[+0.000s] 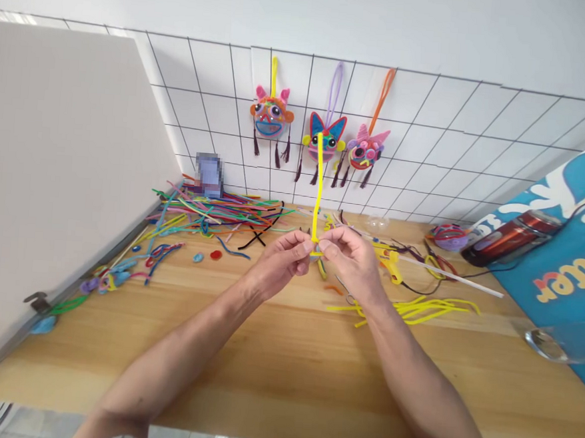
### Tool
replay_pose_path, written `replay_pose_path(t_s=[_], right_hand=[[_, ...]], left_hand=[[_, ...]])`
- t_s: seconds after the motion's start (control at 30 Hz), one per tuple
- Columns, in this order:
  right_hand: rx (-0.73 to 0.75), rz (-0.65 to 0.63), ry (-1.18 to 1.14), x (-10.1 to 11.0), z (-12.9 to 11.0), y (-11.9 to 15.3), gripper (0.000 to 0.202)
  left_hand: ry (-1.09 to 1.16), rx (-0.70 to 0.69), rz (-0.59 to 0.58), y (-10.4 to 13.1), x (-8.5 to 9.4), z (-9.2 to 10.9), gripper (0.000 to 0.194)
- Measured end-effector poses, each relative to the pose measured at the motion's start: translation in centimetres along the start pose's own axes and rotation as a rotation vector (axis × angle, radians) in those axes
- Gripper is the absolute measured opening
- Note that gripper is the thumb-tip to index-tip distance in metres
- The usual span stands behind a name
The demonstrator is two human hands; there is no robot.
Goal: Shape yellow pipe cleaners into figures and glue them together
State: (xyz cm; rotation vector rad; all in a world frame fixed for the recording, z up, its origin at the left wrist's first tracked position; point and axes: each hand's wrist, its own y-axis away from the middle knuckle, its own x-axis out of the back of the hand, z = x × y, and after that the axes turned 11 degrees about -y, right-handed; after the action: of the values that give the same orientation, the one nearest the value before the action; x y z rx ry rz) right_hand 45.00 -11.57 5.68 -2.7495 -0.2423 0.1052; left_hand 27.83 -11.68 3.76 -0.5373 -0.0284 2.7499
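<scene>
Both my hands meet above the middle of the table, pinching a yellow pipe cleaner (319,187). Its long end stands upright between them, and a short bent part shows between the fingertips. My left hand (289,262) is closed on it, thumb against the fingers. From the other side my right hand (350,256) grips the same pipe cleaner near its lower end. What lies deeper between the fingers is partly hidden. Just beyond my right wrist, a bunch of yellow pipe cleaners (421,311) lies on the wood.
Coloured pipe cleaners (223,211) heap at the back left, with a phone (209,175) propped behind. A yellow glue gun (392,266) lies right of my hands. A dark red tumbler (511,237) and a clear glass (559,341) lie at the right. Decorated masks (271,117) hang on the wall.
</scene>
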Motion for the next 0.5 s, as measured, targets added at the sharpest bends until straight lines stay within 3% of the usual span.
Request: replay_pose_path(t_s=[0.5], right_hand=[[0.081,-0.043,0.042,0.29,0.11,0.54,0.022]], left_hand=[[-0.023,0.031,-0.069,0.15,0.36,1.01,0.050]])
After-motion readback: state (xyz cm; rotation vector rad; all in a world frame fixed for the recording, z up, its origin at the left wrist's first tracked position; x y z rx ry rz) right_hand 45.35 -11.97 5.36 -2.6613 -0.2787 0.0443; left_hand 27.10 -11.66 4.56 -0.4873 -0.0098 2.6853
